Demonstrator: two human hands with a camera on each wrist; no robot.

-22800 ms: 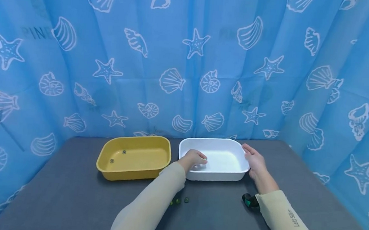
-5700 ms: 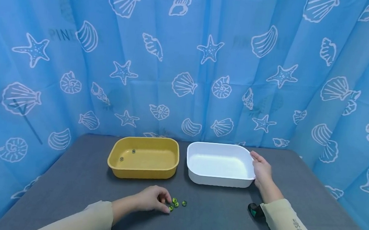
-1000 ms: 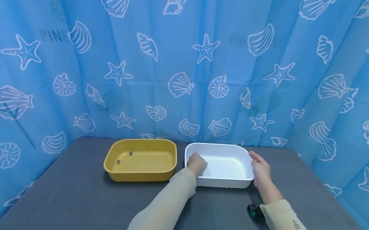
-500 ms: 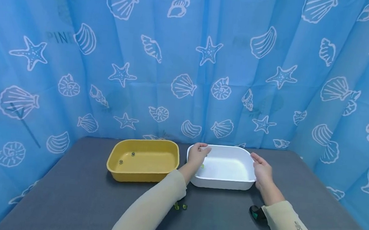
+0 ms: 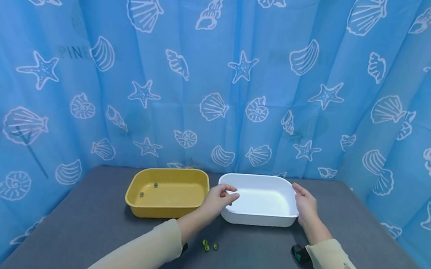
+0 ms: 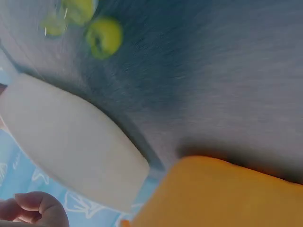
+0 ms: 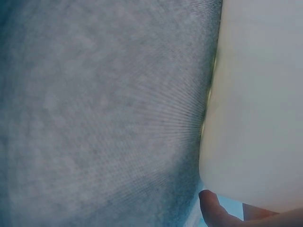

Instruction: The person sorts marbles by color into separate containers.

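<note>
My left hand is at the left end of the white tub, thumb and forefinger apart, with nothing visible between them. Its curled fingers show in the left wrist view. My right hand rests against the tub's right end wall, fingers extended along it. In the right wrist view, a fingertip sits near the tub's corner. Several small green beads lie on the table in front. The left wrist view shows one green bead with a dark hollow. My left hand hides part of the tub's inside.
A yellow tub stands left of the white one, with two small grey pieces inside. A black strap-like item is at my right wrist. A blue shell-print curtain rises behind the grey table.
My left hand came up out of the white tub, where a green bead then showed on the floor, and has moved back toward the near left. My right hand stays at the tub's end.
</note>
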